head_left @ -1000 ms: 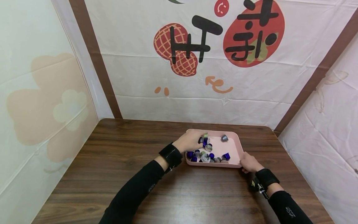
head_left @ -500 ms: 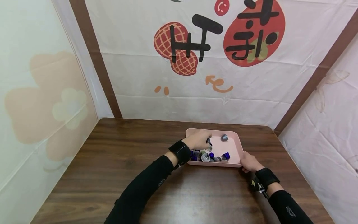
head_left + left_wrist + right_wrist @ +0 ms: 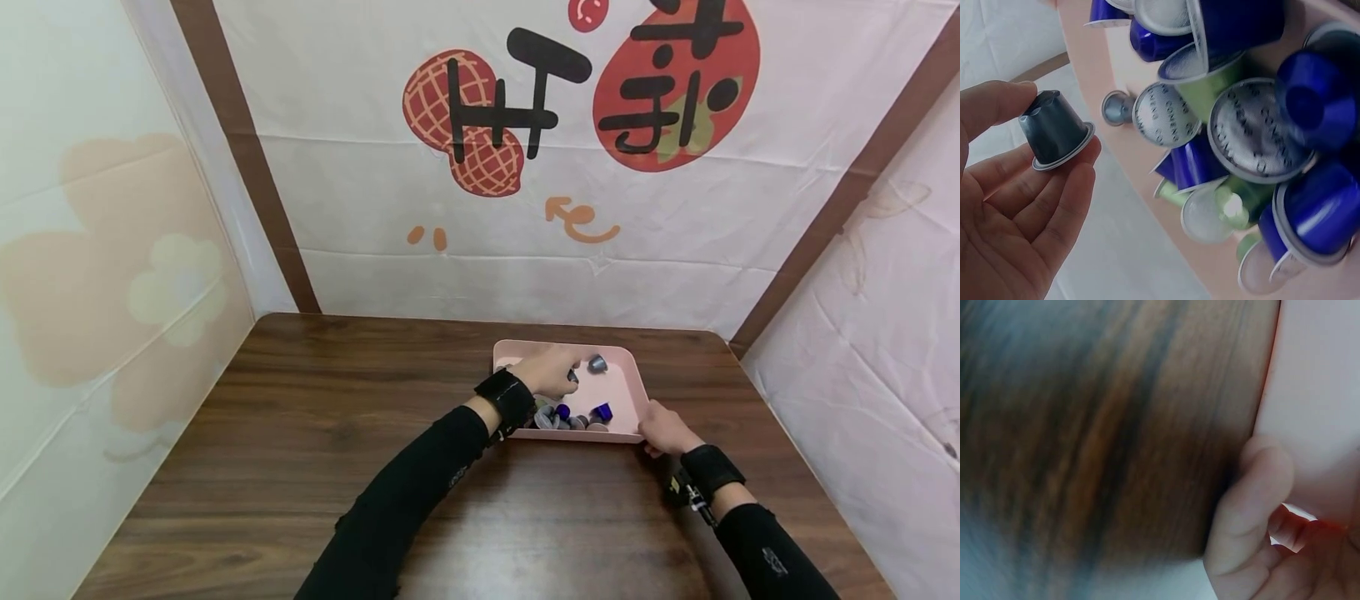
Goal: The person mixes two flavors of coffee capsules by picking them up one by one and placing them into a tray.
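My left hand (image 3: 551,371) is above the pink tray (image 3: 633,392). In the left wrist view that hand (image 3: 1029,206) pinches a dark grey coffee capsule (image 3: 1057,131) between thumb and fingertips, its foil rim turned down towards the fingers. Many capsules in blue, green and grey lie heaped inside the tray; a blue capsule (image 3: 602,412) and a lone grey capsule (image 3: 597,364) show in the head view. At the near right corner of the tray, my right hand (image 3: 667,429) grips the edge. Its curled fingers (image 3: 1250,500) show against the pink wall in the right wrist view.
The tray rests on a brown wooden table (image 3: 360,400), towards its back right. A white printed curtain (image 3: 375,192) hangs behind the table, and more cloth hangs at both sides.
My left hand has moved right across the tray, from the left-hand capsules towards the lone grey one. The right hand keeps its grip on the corner. The head view has shifted slightly.
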